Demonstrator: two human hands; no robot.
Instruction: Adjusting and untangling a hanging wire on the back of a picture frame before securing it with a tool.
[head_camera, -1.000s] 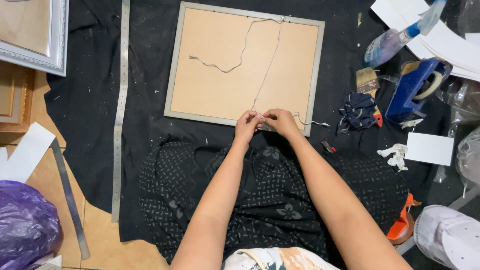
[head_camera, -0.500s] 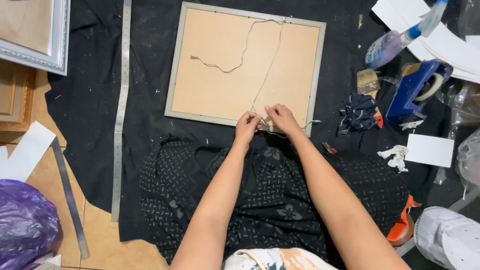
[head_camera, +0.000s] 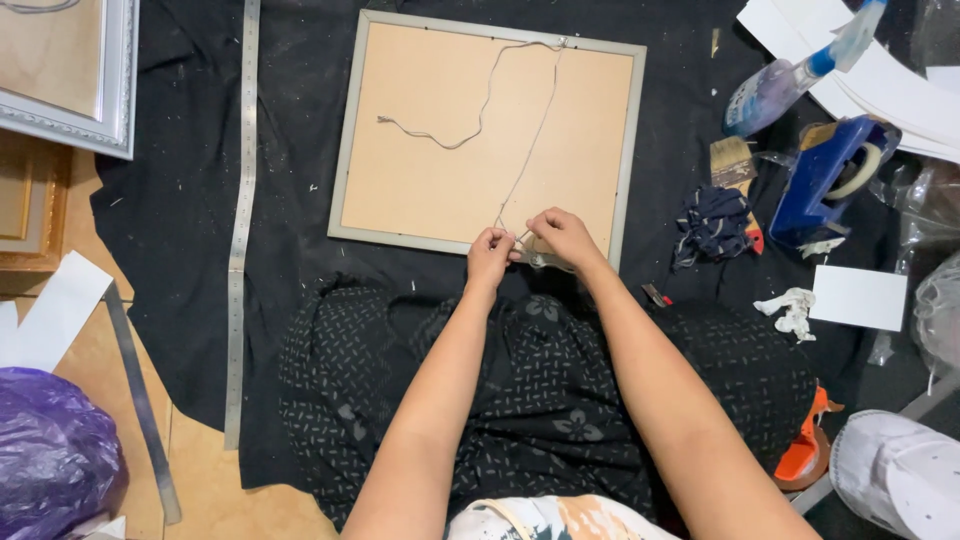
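Black cloth (head_camera: 190, 200) covers the floor; left hand (head_camera: 489, 253) and right hand (head_camera: 562, 237), close together, both pinch a grey string (head_camera: 520, 180) at the near edge of a face-down picture frame (head_camera: 350, 150); a blue tape dispenser (head_camera: 835, 175) lies well right of the hands.

Your floor: black cloth (head_camera: 180, 200) bearing face-down picture frame (head_camera: 487, 140), long metal ruler (head_camera: 240, 220), spray bottle (head_camera: 790, 80), blue tape dispenser (head_camera: 830, 180), white card (head_camera: 858, 297).
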